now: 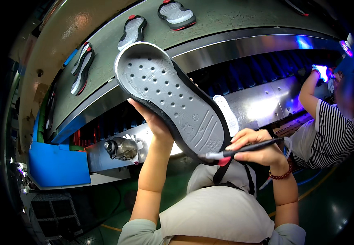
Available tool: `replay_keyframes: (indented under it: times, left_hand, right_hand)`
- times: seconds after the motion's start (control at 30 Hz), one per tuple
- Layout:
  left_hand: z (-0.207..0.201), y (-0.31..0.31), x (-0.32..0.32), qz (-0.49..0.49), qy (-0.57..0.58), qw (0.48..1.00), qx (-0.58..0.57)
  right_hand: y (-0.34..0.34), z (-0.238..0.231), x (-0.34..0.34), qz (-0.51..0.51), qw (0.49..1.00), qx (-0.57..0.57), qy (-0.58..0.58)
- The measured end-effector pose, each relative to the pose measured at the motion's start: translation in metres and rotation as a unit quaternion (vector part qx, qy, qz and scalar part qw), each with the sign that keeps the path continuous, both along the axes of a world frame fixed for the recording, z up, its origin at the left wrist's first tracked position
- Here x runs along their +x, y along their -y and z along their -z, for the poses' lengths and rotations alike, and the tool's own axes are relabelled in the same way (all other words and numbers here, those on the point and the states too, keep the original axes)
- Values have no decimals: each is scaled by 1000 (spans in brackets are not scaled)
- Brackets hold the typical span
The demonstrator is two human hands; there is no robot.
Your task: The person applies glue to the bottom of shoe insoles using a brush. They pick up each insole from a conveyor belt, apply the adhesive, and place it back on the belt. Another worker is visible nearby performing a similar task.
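A large grey shoe sole (169, 94) with a black rim and rows of small holes is held up in front of me, tilted. My left hand (156, 122) grips its edge from below, with part of the fingers hidden behind it. In my right hand (260, 153) is a slim brush (229, 153) with a black handle and a pale tip. That tip touches the sole's dark rim at its lower end, beside a red patch (224, 161). Some fingers of the right hand also lie close to the sole's edge.
Beyond a metal rail (234, 43), a green conveyor belt (222, 16) carries several soles, one of them a grey sole (176, 15). A dark clear bottle (122, 148) stands on the lower metal shelf, near a blue panel (58, 165). A pale sole (225, 112) lies behind. A co-worker's striped sleeve (336, 130) shows at right.
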State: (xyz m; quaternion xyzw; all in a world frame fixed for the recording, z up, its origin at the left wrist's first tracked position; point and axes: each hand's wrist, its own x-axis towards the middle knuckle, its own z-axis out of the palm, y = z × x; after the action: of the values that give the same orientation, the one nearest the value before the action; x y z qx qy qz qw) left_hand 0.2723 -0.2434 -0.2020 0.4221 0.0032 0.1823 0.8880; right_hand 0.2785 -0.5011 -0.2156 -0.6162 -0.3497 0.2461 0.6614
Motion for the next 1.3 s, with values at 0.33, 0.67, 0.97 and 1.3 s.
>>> replay_keyframes:
  times: [0.33,0.67,0.97,1.3]
  left_hand:
    - [-11,26,-14,244,81,946,-197]
    - [17,50,-44,141,-9,971,-193]
    - [7,53,-36,124,-24,968,-218]
    - [3,46,-24,155,-65,962,-213]
  right_hand:
    - [-7,-1,-12,19,897,267,-351]
    - [-23,-15,-39,147,984,99,2]
    - [-22,-21,-29,100,974,167,-112]
    - [-13,-25,2,-6,996,35,-84]
